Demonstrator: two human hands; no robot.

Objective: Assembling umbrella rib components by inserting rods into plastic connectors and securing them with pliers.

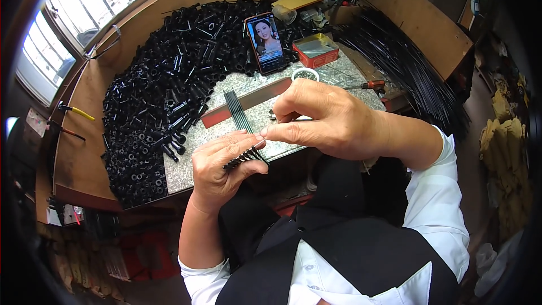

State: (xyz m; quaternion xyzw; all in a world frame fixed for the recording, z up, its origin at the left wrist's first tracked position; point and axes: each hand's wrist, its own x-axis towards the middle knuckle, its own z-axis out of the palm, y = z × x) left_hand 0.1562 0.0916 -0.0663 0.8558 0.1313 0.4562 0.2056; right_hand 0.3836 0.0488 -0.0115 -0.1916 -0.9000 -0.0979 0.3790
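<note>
A row of thin dark rods (237,112) lies side by side in my left hand (213,162), gripped between fingers and thumb. Their near ends, black and twisted-looking (241,158), show above the thumb. The far ends rest across a long flat bar (264,95) with a reddish end, which lies on a speckled stone slab (183,161). My right hand (330,116) is closed in a pinch, thumb and forefinger tips meeting at the left fingertips beside the rods. Whatever sits in that pinch is too small to make out. A small metal piece shows behind the right fingers.
Black cylindrical parts (169,73) are heaped at the left and back. A phone (264,45) stands upright behind the slab, near a red tin (317,51) and a small white cup (305,73). Further right are a screwdriver (370,85) and long black rods (401,62). Pliers (76,112) hang left.
</note>
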